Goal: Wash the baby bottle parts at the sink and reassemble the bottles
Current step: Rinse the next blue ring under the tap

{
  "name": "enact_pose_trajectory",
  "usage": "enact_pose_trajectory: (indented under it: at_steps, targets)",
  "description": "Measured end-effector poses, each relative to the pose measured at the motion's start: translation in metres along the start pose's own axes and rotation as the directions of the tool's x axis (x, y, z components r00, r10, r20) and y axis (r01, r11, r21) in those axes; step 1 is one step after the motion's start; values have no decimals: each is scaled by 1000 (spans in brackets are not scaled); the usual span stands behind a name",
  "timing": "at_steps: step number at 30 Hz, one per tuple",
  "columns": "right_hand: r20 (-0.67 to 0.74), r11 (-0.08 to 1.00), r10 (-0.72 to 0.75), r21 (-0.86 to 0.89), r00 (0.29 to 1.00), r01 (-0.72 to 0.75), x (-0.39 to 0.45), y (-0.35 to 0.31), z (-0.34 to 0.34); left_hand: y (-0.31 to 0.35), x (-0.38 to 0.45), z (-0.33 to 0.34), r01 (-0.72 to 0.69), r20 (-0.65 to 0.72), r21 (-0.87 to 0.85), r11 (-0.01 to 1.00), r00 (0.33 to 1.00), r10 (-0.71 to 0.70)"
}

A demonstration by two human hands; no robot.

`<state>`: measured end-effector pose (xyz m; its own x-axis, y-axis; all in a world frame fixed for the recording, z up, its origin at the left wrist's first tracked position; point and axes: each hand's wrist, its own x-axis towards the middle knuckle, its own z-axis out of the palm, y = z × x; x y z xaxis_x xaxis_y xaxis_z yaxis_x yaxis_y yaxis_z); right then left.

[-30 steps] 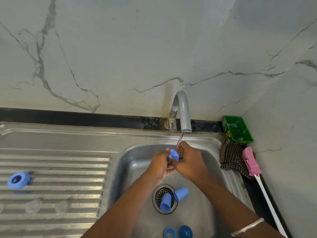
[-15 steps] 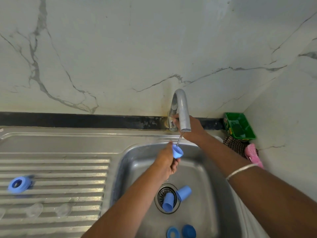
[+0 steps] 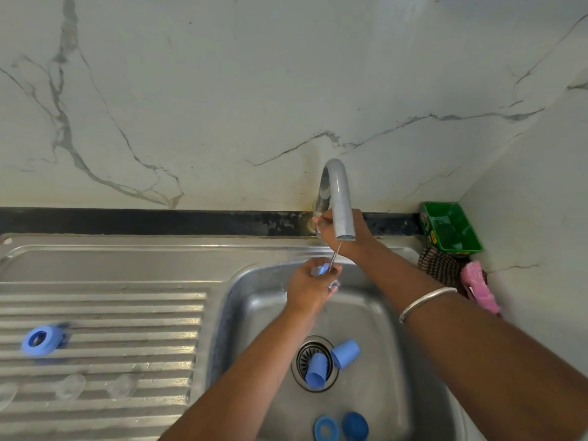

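Observation:
My left hand (image 3: 310, 286) grips a small blue bottle part (image 3: 320, 269) under the thin stream from the tap (image 3: 338, 198), over the sink basin (image 3: 375, 316). My right hand (image 3: 343, 232) reaches behind the spout and holds the tap's handle at its base. Two blue caps (image 3: 345, 353) (image 3: 316, 372) lie on the drain strainer. A blue ring (image 3: 326, 428) and a blue lid (image 3: 355, 426) lie at the basin's near edge. On the ribbed drainboard (image 3: 127, 313) sit a blue collar ring (image 3: 41, 340) and clear nipples (image 3: 70, 386) (image 3: 122, 385).
A green tub (image 3: 450, 227) stands in the back right corner. Beside it lie a checked cloth (image 3: 440, 264) and a pink bottle brush (image 3: 479, 286). A marble wall rises behind and to the right of the sink.
My right hand let go of the blue part and went up to the tap's handle. My left hand kept the part under the stream, now turned so less blue shows.

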<state>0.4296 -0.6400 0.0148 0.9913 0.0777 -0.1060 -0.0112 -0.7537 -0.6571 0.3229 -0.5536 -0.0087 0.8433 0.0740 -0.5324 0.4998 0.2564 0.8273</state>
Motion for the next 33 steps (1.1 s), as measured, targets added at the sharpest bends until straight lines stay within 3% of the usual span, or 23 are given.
enact_pose_trajectory:
  at_steps: [4,7,12,15,23,26,29,33]
  targets:
    - [30,993,7,-116,1000,-4,-8,-2,-10,-8,-6,-8,-279,-12,396,875,951,309]
    - [20,992,21,-122,1000,-19,-15,-4,-12,-9,-20,-14,-310,28,565,765,933,358]
    - [-60,966,168,207,984,-152,-32,1,-4,-12,-40,-22,-317,51,701,639,915,399]
    - [-67,911,240,359,968,-201,-58,19,0,-21,-54,-27,-302,72,722,622,927,367]
    - [93,961,219,149,971,-231,-177,102,16,-57,-94,-25,-155,-5,823,547,960,280]
    - [79,964,194,171,978,-205,-203,109,14,-70,-110,-17,-202,-12,822,532,928,372]
    - [-12,967,152,207,988,-146,-221,112,7,-85,-123,-14,-309,81,861,405,869,489]
    - [16,981,110,158,994,-111,-230,123,-5,-94,-128,-18,-234,171,962,141,919,356]
